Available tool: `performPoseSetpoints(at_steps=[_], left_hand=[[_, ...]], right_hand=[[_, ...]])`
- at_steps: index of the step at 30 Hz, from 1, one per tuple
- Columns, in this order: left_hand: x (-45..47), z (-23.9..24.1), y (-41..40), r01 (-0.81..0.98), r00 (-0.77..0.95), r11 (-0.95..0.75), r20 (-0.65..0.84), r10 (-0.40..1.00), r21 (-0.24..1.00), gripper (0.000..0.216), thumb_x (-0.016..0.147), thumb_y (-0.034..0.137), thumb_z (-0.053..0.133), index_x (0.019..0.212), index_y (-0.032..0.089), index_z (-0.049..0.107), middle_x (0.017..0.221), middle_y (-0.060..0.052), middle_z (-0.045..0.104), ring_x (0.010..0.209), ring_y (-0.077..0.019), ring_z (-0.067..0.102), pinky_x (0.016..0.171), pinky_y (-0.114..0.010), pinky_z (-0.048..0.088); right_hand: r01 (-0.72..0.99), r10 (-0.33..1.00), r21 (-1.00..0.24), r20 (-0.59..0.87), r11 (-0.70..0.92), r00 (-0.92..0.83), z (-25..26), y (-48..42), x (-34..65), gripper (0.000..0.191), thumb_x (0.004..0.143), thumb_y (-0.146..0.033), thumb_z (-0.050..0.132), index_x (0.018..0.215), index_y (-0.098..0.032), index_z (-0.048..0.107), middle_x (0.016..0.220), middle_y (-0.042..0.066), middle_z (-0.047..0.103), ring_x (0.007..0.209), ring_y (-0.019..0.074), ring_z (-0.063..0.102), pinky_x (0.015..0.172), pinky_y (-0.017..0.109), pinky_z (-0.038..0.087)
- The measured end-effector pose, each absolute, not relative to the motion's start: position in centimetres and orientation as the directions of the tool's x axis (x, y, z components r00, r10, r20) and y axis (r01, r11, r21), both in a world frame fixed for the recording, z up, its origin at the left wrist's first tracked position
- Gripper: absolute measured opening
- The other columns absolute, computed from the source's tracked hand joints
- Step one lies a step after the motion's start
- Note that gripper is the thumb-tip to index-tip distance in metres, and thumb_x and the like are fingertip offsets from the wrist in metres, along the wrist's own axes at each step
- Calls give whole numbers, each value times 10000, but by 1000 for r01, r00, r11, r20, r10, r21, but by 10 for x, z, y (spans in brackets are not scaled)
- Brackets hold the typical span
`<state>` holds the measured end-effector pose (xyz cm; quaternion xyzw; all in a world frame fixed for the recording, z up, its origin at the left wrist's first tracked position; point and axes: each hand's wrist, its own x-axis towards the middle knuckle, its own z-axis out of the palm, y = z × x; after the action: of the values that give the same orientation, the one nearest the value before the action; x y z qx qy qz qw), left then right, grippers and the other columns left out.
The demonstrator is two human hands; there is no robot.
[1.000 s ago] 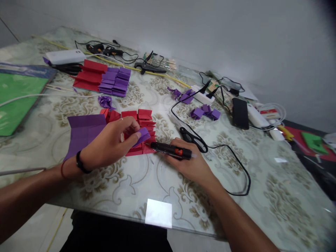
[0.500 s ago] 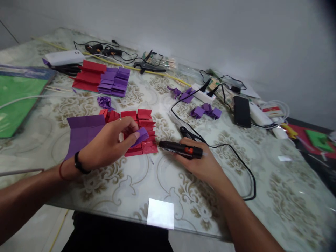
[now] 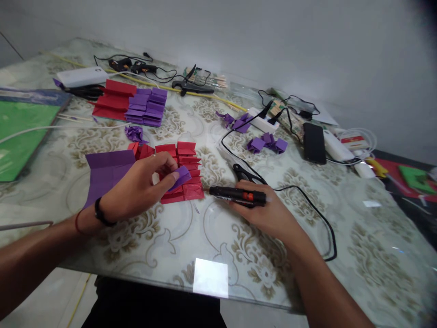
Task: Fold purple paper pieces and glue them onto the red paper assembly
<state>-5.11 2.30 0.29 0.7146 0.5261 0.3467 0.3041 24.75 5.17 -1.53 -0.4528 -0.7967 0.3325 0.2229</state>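
My left hand (image 3: 146,177) pinches a small folded piece of purple paper (image 3: 180,176) between thumb and fingers. Right below it lies a block of pleated red paper (image 3: 188,159), partly hidden by that hand. In my right hand (image 3: 262,207) is a black glue gun (image 3: 235,195), its nozzle pointing left at the red paper's lower right corner. A shiny patch shows on that corner. A creased purple sheet (image 3: 109,173) sits partly under my left forearm. Black-handled scissors (image 3: 247,174) rest just beyond my right hand.
Behind are a red and purple pleated paper piece (image 3: 146,107), a crumpled purple scrap (image 3: 134,134), folded purple pieces (image 3: 268,143) and a white power strip (image 3: 262,120). A phone (image 3: 314,143) lies at right, green sheets (image 3: 23,136) at left. The gun's black cord (image 3: 307,200) loops right.
The glue gun's nozzle has drawn slightly right, away from the red paper's corner. My left hand keeps its pinch on the purple paper; the whole view has shifted a little.
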Motion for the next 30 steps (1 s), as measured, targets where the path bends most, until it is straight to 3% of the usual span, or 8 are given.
performPoseSetpoints(at_steps=[7, 23, 30], left_hand=[[-51, 3, 23, 546, 208, -260, 172, 963, 796, 131, 964, 311, 579, 909, 201, 624, 868, -20, 670, 775, -162, 599, 695, -303, 478], [-51, 2, 23, 533, 217, -269, 178, 960, 802, 128, 973, 297, 575, 908, 194, 617, 875, -22, 666, 788, -162, 607, 718, -309, 484], [-49, 6, 23, 545, 206, -249, 159, 965, 801, 118, 960, 290, 585, 895, 194, 606, 836, -10, 651, 757, -155, 597, 652, -282, 462]], right_hand=[[559, 841, -732, 34, 389, -540, -12, 51, 250, 221, 869, -253, 701, 682, -211, 590, 692, -18, 550, 613, 141, 514, 557, 269, 383], [546, 804, -715, 40, 437, -593, -9, 50, 248, 248, 866, -223, 661, 654, -215, 532, 687, -16, 530, 644, 152, 525, 617, 295, 392], [495, 778, -729, 82, 473, -623, -14, 46, 238, 271, 864, -194, 677, 661, -222, 500, 696, -14, 538, 668, 163, 533, 655, 305, 402]])
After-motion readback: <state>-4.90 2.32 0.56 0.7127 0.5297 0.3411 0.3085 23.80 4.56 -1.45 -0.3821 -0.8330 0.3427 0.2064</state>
